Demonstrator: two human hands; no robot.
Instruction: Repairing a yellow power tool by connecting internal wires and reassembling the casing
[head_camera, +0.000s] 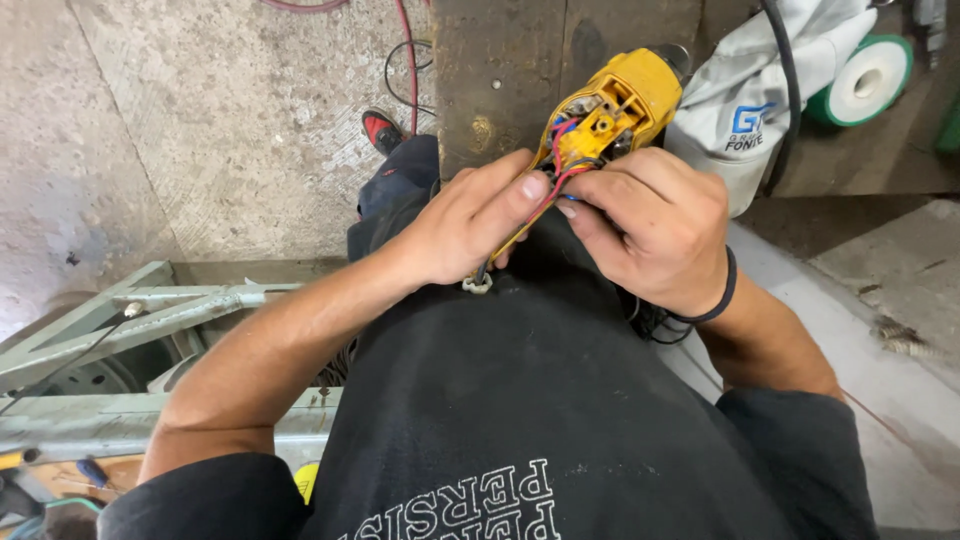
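A yellow power tool body (620, 100) with its casing open shows red, blue and black wires (562, 150) inside. My left hand (470, 220) grips its lower end, the thumb pressing near the wires, and a small white fitting (478, 285) sticks out under the palm. My right hand (655, 225), with a black band on the wrist, holds the tool from the right, its fingertips on the wires. Both hands sit over my lap in a black shirt.
A white cloth bag (745, 100) and a green-and-white tape roll (865, 80) lie at the upper right. A pale green metal frame (120, 320) stands at the left. Red and black cables (408, 60) run over the concrete floor. A blue-handled screwdriver (92, 470) lies bottom left.
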